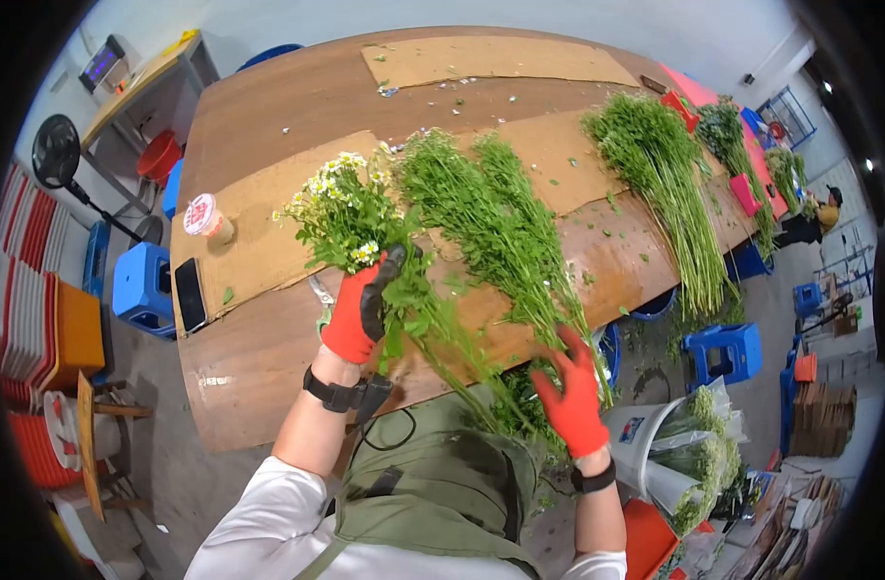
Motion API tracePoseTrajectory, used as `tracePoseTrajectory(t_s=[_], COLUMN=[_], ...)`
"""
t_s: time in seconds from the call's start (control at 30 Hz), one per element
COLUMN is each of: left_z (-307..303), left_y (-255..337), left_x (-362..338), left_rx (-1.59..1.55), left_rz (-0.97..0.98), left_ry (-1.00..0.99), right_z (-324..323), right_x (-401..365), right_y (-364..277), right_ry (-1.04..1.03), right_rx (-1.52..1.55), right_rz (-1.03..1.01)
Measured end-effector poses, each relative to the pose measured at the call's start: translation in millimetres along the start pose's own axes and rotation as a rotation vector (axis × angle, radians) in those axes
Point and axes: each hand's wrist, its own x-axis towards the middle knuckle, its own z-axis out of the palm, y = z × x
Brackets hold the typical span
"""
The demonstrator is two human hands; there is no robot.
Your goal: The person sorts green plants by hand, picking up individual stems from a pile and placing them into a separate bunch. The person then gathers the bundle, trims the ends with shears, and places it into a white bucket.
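My left hand (357, 311), in a red glove with a black palm, is closed around a bunch of white daisy-like flowers (341, 198) with yellow centres. Its leafy stems (442, 362) slant down to the right toward my apron. My right hand (573, 391), also gloved in red, has its fingers apart beside the lower stems and holds nothing that I can see. Just left of my left hand, a pair of pruning shears (319, 290) lies partly hidden. Beyond both hands, long bunches of green stems (481, 213) lie across the table edge.
A lidded cup (208, 220) and a phone (190, 294) are on the wooden table (259, 372). More green stems (660, 184) lie on cardboard (558, 184) at the right. Below stand a white bucket of wrapped flowers (636, 435) and blue stools (723, 353). A person (817, 217) is far right.
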Motion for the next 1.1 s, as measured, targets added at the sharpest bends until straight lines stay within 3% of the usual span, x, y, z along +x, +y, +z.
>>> tracePoseTrajectory(t_s=[0.07, 0.1, 0.13, 0.17, 0.2, 0.27, 0.3, 0.33, 0.4, 0.5, 0.53, 0.57, 0.6, 0.67, 0.73, 0.8, 0.93, 1.0, 1.03, 1.1], left_z=[1.6, 6.5, 10.0, 11.1, 8.8, 1.7, 8.0, 6.0, 0.2, -12.8, -29.3, -34.5, -36.4, -35.7, -26.9, -5.8, -21.1, -28.4, -31.8, -29.8], left_y=[-6.8, -0.7, 4.0, 5.1, 2.8, -2.5, 5.0, 23.4, 23.8, 16.4, 7.3, 7.9, 8.7, 10.8, 18.3, 27.8, -2.6, -8.9, -13.1, -18.1], left_x=[-11.9, -18.4, -21.9, -23.5, -24.4, -22.9, -21.4, -21.2, -18.6, -10.0, -5.8, -3.1, -2.1, -3.8, -5.2, -4.9, -2.3, -2.1, 0.5, 0.4], left_rx=[-0.057, 0.272, 0.599, 0.721, 0.719, 0.298, -0.224, -0.198, -0.196, -0.353, -0.147, -0.166, -0.182, -0.174, -0.163, -0.58, -0.541, -0.543, -0.524, -0.511], left_rz=[-0.063, 0.221, 0.508, 0.662, 0.663, 0.129, -0.054, -0.142, -0.164, -0.219, -0.122, -0.142, -0.164, -0.187, -0.198, -0.285, -0.288, -0.285, -0.27, -0.256], left_ry=[-0.055, -0.142, -0.226, -0.23, -0.23, -0.155, -0.02, -0.04, -0.003, 0.052, 0.009, 0.009, 0.011, -0.033, -0.075, -0.135, -0.026, 0.036, 0.027, 0.017], right_z=[22.6, 38.0, 43.3, 44.8, 44.6, 62.7, 72.4, 75.2, 68.2, 42.9, 37.8, 35.2, 33.9, 32.2, 42.5, 82.6, 108.5, 96.4, 79.6, 86.2], right_x=[24.3, 36.4, 46.0, 53.3, 57.1, 45.0, 35.3, 24.0, 1.8, -22.6, -33.1, -35.7, -30.0, -3.9, 43.7, 78.8, 119.1, 115.1, 109.9, 99.2], right_y=[-11.4, -17.6, -33.1, -50.8, -58.8, -40.8, -29.8, -18.5, 11.1, 58.9, 79.7, 90.7, 91.1, 82.0, 67.6, 83.3, 95.1, 90.1, 72.1, 85.6], right_ry=[-0.037, -0.031, -0.025, -0.161, -0.301, -0.314, -0.331, -0.333, -0.417, -0.56, -0.624, -0.682, -0.686, -0.185, -0.061, 0.08, 0.057, 0.401, 0.405, 0.316], right_rx=[0.431, 0.652, 0.652, 0.938, 1.219, 1.187, 1.155, 1.15, 0.759, 0.658, 0.423, 0.186, 0.183, 0.057, 0.137, -0.155, -0.327, -0.196, -0.167, -0.125], right_rz=[0.067, 0.045, 0.046, 0.174, 0.303, 0.257, 0.213, 0.216, 0.009, 0.063, 0.044, 0.021, 0.02, 0.189, 0.187, 0.081, 0.168, 0.082, 0.183, 0.198])
